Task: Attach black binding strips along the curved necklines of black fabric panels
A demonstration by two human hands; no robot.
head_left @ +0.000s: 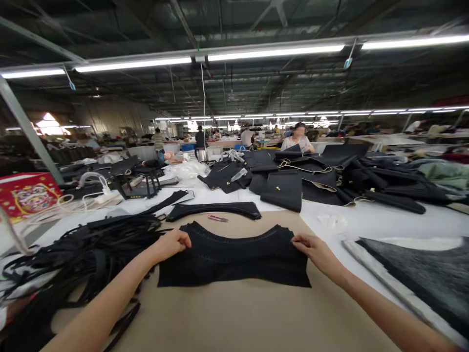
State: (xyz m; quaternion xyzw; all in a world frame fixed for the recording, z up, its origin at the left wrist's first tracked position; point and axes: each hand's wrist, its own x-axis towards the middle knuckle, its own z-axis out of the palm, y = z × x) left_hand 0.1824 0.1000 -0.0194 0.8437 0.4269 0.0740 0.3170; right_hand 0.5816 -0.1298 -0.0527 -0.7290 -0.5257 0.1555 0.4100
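Observation:
A black fabric piece (234, 259) with a curved upper edge is stretched between my hands above the tan board (227, 318). My left hand (175, 243) pinches its upper left side, fingers closed. At the upper right side, my right hand (308, 244) grips the same piece between thumb and fingers. Just beyond the piece lie small pink snips (218, 218) and a stack of curved black pieces (214, 210).
Tangled black straps (91, 259) cover the left side. Black leather parts (281, 189) are piled across the back. Grey and white sheets (421, 269) lie at the right. A red box (29, 195) and white power strip (108, 196) stand left. A person (297, 139) sits beyond the pile.

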